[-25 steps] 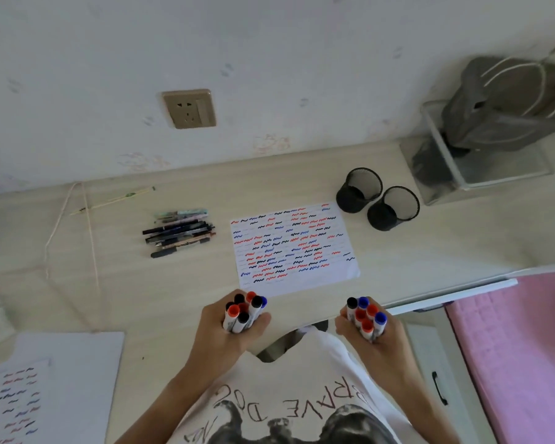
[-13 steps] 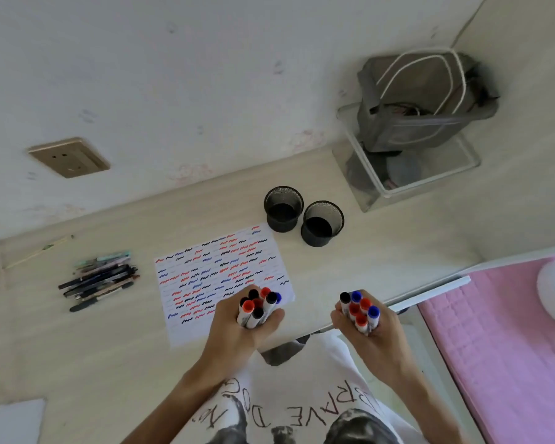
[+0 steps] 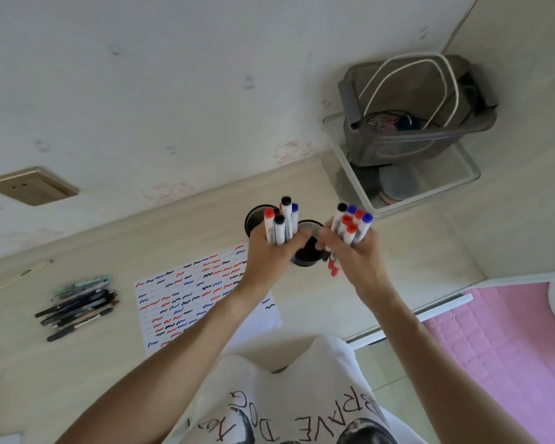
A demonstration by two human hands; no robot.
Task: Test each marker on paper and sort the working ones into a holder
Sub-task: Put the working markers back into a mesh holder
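Pale wood-grain table [image 3: 318, 302] seen from above by a person wearing a white printed T-shirt [image 3: 289, 398], with both bare arms stretched forward. The left hand [image 3: 271, 256] is clenched around a bundle of markers [image 3: 281, 225], white barrels upright, with red, black and blue caps pointing up. The right hand [image 3: 354, 254] grasps a second bundle of markers [image 3: 353, 225] the same way, with black, blue and red caps on top and some red ends showing below the fist. Both hands are held over two black mesh holders [image 3: 308, 229] standing side by side in the middle of the table toward the far wall; the left bundle is in front of the left holder and the right hand is at the right holder's rim. Whether the bundles touch the holders cannot be told.

Nearer and to the left lies a sheet of paper [image 3: 186, 293] covered in rows of short red, blue and black squiggles; the left forearm crosses its right edge. Further left, a loose pile of dark pens [image 3: 77, 307] lies on the table. At the far right stands a clear plastic bin [image 3: 430, 187] with a grey bag [image 3: 410, 107] with white cord handles on top. A wall socket [image 3: 29, 185] is on the far left wall. A pink quilted bed [image 3: 507, 347] is near right.
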